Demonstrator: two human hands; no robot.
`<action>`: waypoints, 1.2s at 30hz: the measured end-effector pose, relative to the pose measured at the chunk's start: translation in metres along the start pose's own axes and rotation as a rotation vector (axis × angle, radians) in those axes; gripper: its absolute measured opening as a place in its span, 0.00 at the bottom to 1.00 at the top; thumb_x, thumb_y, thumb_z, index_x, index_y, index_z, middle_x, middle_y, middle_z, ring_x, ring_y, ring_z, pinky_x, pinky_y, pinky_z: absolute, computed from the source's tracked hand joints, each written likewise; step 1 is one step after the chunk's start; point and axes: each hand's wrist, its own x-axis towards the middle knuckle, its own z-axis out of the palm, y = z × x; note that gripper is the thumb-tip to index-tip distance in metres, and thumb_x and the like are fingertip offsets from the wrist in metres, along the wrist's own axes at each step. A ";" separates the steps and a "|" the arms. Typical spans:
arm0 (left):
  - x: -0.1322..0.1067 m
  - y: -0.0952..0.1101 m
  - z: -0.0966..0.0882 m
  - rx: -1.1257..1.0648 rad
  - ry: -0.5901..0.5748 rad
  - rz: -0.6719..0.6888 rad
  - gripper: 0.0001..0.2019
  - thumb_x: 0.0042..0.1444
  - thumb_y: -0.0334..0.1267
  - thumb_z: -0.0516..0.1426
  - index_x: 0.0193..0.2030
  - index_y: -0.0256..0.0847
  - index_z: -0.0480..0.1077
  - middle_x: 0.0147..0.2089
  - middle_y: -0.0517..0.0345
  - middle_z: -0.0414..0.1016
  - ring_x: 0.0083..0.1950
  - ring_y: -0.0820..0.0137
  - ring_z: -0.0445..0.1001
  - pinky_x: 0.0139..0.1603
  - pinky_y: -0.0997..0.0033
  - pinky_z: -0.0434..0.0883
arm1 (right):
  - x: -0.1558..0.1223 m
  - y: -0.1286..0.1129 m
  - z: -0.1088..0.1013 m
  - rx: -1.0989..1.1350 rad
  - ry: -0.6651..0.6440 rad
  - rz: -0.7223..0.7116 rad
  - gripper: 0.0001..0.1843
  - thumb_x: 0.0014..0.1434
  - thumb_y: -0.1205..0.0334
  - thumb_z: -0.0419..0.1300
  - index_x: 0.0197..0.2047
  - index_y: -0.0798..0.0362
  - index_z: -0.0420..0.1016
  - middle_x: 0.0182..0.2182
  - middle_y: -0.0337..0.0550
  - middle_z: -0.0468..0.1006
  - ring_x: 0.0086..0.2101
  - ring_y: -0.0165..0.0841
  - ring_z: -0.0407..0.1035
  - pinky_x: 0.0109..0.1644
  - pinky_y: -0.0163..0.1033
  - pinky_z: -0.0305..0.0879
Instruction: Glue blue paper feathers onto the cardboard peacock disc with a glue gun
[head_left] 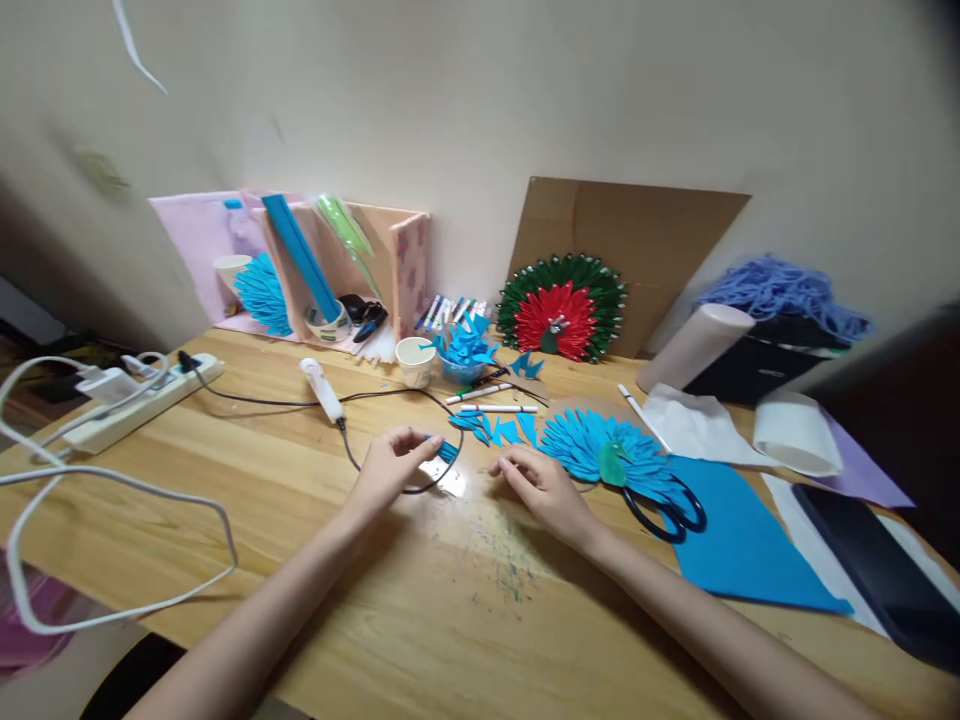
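My left hand (390,465) rests on the wooden table (300,560) with fingers curled in a pinch around a small blue paper piece (447,451). My right hand (541,487) lies a little to the right, fingers bent and tips together near the table surface; what they hold, if anything, is hidden. Just beyond my right hand lies a blue paper peacock (600,447) with a green body. Several loose blue paper petals (499,430) lie between the hands and the markers.
Black scissors (667,512) and a blue paper sheet (739,545) lie right of the peacock. A glue gun (322,390) with black cord, a power strip (142,400), paper cup (415,360), blue bowl of petals (463,355), markers, red-green peacock (562,318), cardboard and organizer stand behind.
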 end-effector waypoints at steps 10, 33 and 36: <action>0.007 -0.024 -0.127 -0.038 0.535 0.172 0.17 0.41 0.48 0.62 0.32 0.35 0.73 0.29 0.57 0.73 0.30 0.74 0.68 0.35 0.74 0.66 | 0.118 -0.032 0.117 -0.006 -0.007 -0.071 0.17 0.54 0.54 0.56 0.45 0.55 0.65 0.41 0.48 0.69 0.38 0.34 0.67 0.43 0.41 0.64; 0.041 -0.056 -0.185 0.097 0.822 0.208 0.15 0.44 0.45 0.60 0.33 0.33 0.74 0.32 0.51 0.77 0.36 0.66 0.74 0.42 0.68 0.69 | 0.131 -0.051 0.174 0.281 -0.183 -0.134 0.13 0.57 0.55 0.49 0.35 0.55 0.68 0.28 0.41 0.72 0.29 0.32 0.66 0.34 0.36 0.62; 0.040 -0.055 -0.185 0.092 0.828 0.208 0.15 0.44 0.45 0.60 0.32 0.33 0.74 0.32 0.51 0.77 0.35 0.67 0.74 0.41 0.69 0.68 | 0.131 -0.050 0.177 0.246 -0.200 -0.140 0.12 0.57 0.55 0.49 0.35 0.54 0.68 0.27 0.39 0.71 0.29 0.32 0.65 0.34 0.36 0.61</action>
